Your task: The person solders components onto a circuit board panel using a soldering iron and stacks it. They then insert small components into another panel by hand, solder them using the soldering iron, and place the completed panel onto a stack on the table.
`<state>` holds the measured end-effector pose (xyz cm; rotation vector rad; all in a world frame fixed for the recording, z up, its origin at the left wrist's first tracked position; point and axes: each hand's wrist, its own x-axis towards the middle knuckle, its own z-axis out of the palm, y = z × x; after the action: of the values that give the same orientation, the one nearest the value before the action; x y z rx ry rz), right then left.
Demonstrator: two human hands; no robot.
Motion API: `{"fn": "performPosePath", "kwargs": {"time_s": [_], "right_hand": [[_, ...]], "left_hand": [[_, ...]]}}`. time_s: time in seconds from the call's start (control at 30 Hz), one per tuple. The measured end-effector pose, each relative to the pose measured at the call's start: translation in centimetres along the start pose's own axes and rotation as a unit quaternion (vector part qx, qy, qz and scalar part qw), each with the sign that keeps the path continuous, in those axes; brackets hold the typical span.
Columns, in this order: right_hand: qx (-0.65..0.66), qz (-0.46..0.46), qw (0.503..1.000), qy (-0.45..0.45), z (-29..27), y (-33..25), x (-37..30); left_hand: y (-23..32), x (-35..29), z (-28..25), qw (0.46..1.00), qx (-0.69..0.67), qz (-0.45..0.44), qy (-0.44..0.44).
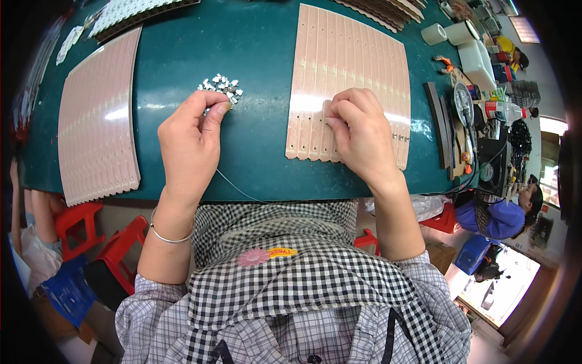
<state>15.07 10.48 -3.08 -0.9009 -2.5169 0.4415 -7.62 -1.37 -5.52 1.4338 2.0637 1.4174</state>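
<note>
A small heap of white connector-like pieces (223, 82) lies on the green table. Just at its near edge is my left hand (191, 136), thumb and forefinger pinched together; whatever sits between the tips is too small to make out. My right hand (365, 133) rests over the lower part of a pinkish strip panel (345, 60), its thumb and forefinger also pinched close to the surface. Anything in that pinch is hidden by the fingers. Beside this hand, a few small pieces (400, 138) sit in the panel's lower right strips.
A second pinkish panel (100, 115) lies at the left, with stacked white panels (136, 11) beyond. Dark bars (438, 124), white rolls (461, 32) and a bottle (504, 110) crowd the right side. A thin cable (233, 185) crosses the near edge. A co-worker (500, 212) sits at right.
</note>
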Motion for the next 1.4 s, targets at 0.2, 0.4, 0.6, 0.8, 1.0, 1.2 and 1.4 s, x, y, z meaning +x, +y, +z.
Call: {"fn": "performPosePath", "kwargs": {"time_s": [0.2, 0.4, 0.6, 0.8, 1.0, 1.2, 1.4], "right_hand": [[-0.027, 0.009, 1.000, 0.010, 0.3, -0.1, 0.1], [0.079, 0.109, 0.991, 0.002, -1.8, -1.3, 0.0], [0.224, -0.031, 0.971, 0.076, -1.5, -5.6, -0.5], [0.194, -0.116, 0.969, 0.100, -0.3, -5.6, -0.9], [0.166, 0.061, 0.984, 0.021, -1.0, -2.1, -0.5], [0.060, 0.062, 0.996, 0.022, 0.6, -1.1, -0.2], [0.026, 0.037, 0.998, 0.037, 1.6, -0.7, -0.2]], "left_hand": [[2.6, -0.4, -1.1, 0.958, -0.237, -0.147, -0.064], [3.2, -1.2, -0.5, 0.823, -0.469, -0.272, -0.168], [4.4, -2.4, 0.5, 0.698, -0.572, -0.380, -0.201], [5.0, -3.6, 1.4, 0.656, -0.588, -0.406, -0.243], [4.1, -1.9, -1.0, 0.989, -0.125, -0.030, -0.076], [0.4, -0.7, -1.8, 0.993, 0.112, 0.000, -0.045], [0.0, -0.8, -1.0, 0.993, 0.108, 0.026, -0.026]]}}
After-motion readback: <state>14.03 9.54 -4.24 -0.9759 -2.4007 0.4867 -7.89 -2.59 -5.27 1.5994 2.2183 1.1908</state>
